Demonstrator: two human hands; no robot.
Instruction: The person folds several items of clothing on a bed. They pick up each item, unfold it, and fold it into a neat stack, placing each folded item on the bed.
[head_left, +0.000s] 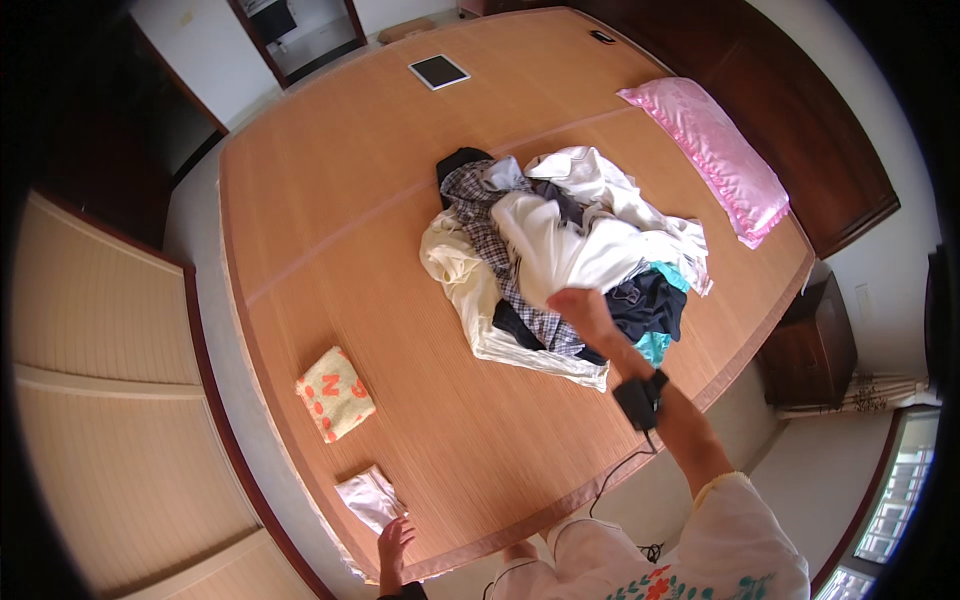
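Note:
My right hand (581, 307) reaches over the clothes pile and grips the near edge of a white garment (540, 247); hand and cloth are slightly blurred. Around it lie a plaid shirt (484, 225), a cream garment (476, 315), dark navy clothing (649, 304) and a turquoise piece (654, 346). Another white garment (585, 172) lies at the pile's far side. Low in the picture, my left hand (394, 541) is at the near edge of a small folded pale pink cloth (369, 495), fingers apart. Whether its fingertips press on the cloth is hard to see.
A folded yellow towel with orange print (335, 394) rests on the bed mat (337, 247). Farther off are a white-framed tablet (439, 72), a small black object (602, 37) and a pink pillow (709, 154). A cable (619, 469) hangs from the black device on my right wrist (637, 401).

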